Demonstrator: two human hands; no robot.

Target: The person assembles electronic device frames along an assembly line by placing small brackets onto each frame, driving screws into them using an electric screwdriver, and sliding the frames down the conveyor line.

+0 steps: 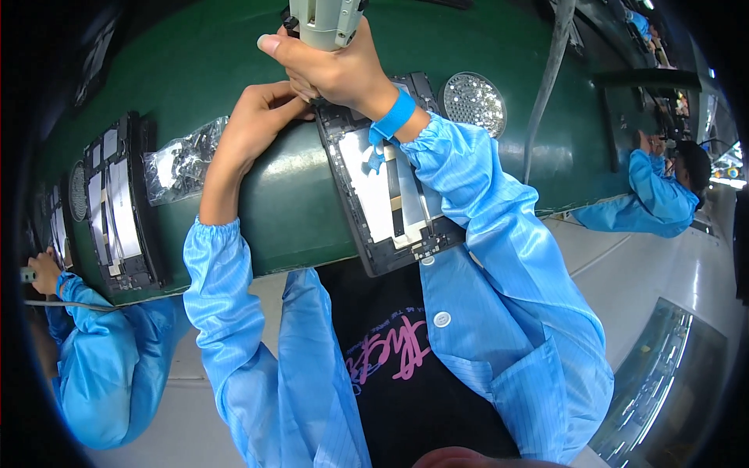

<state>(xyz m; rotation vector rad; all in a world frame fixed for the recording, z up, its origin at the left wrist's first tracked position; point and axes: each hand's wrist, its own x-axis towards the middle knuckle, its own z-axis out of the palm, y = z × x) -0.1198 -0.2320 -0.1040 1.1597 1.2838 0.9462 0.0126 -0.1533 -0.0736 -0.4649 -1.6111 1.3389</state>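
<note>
The right hand [331,70] was clenched around a pale grey electric screwdriver [324,19] held upright over the far end of a dark flat rectangular device chassis [390,207], whose long axis ran away from the person across the green conveyor belt [289,203], while the left hand [257,125] pressed beside that end, its grip unclear.

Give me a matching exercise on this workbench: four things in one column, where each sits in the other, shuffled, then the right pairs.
Things:
1. grey power screwdriver
2. round dish of small screws
3. clear plastic bag
4. blue wrist strap

Places:
A. around the right wrist
B. on the green mat, left of the left hand
C. gripped in the right hand, above the open tablet chassis
D. on the mat, right of the chassis

Pairs: 1-C, 2-D, 3-B, 4-A
</note>
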